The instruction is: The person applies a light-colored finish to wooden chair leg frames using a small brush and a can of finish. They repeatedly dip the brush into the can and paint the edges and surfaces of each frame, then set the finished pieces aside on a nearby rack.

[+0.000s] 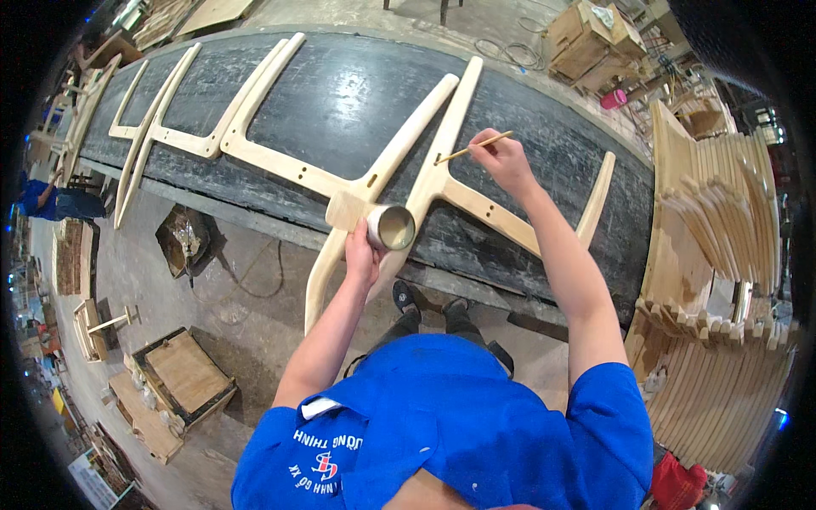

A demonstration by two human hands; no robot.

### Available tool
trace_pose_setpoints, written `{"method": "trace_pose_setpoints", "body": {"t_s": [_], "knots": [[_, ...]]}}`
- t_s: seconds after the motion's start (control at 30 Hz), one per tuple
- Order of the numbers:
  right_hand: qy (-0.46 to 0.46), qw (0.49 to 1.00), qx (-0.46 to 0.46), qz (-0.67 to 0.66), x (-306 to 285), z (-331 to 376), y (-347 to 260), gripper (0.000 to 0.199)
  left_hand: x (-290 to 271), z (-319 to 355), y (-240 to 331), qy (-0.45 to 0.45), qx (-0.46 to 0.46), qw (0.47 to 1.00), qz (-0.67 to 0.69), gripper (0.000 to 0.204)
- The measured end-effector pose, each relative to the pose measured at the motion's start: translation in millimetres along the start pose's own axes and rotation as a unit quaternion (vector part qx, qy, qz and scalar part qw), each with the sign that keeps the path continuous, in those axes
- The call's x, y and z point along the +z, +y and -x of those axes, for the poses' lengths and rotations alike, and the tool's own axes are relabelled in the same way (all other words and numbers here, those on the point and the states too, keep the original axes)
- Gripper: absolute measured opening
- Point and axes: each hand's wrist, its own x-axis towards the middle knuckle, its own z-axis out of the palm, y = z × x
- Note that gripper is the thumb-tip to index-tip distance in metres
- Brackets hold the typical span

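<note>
My left hand (363, 257) is wrapped round a round can (396, 228), tilted so that pale, cloudy liquid shows inside. Close beside the can, a flat rounded piece of wood (343, 211) lies over one of the frames. Between the fingertips of my right hand (505, 163) is a thin wooden stick (456, 155). Its lower tip meets a slot at the joint of a light wooden chair side frame (486, 209). A second such frame (408, 133), with a similar slot and small holes, lies just left of it.
More wooden frames (183, 138) lie along the long dark bench (340, 85) to the left. Curved wooden parts (722, 221) are stacked at the right. A wooden box (187, 371) and a dark angular container (183, 240) stand on the floor. Another person (38, 197) is at far left.
</note>
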Motion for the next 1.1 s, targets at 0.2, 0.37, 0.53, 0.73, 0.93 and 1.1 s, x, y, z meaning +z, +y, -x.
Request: {"method": "trace_pose_setpoints", "body": {"t_s": [0.2,0.37,0.53,0.73,0.93,1.1], "knots": [[0.108,0.984,0.033,-0.14,2.1,92.9,-21.8,0.015,60.3,4.2,-7.6,-0.024,-0.016,0.998,-0.061,0.034],[0.154,0.977,0.062,-0.131,-6.4,115.8,-22.1,0.018,99.1,23.0,-9.3,-0.094,0.012,0.991,-0.094,0.032],[0.174,0.85,0.269,-0.417,-24.8,141.3,13.2,0.017,124.5,38.6,-19.0,-0.125,-0.033,0.989,-0.077,0.032],[0.165,0.803,0.206,-0.534,-42.6,157.7,23.8,0.01,126.2,32.5,-34.1,-0.122,-0.002,0.992,-0.022,0.033],[0.145,0.822,0.128,-0.535,-46.0,158.3,35.2,0.008,124.2,19.6,-49.0,-0.093,-0.003,0.995,0.018,0.036],[0.245,0.771,0.298,-0.506,-34.0,151.3,53.8,0.017,143.2,11.1,-69.0,-0.112,-0.029,0.993,-0.002,0.038]]}}
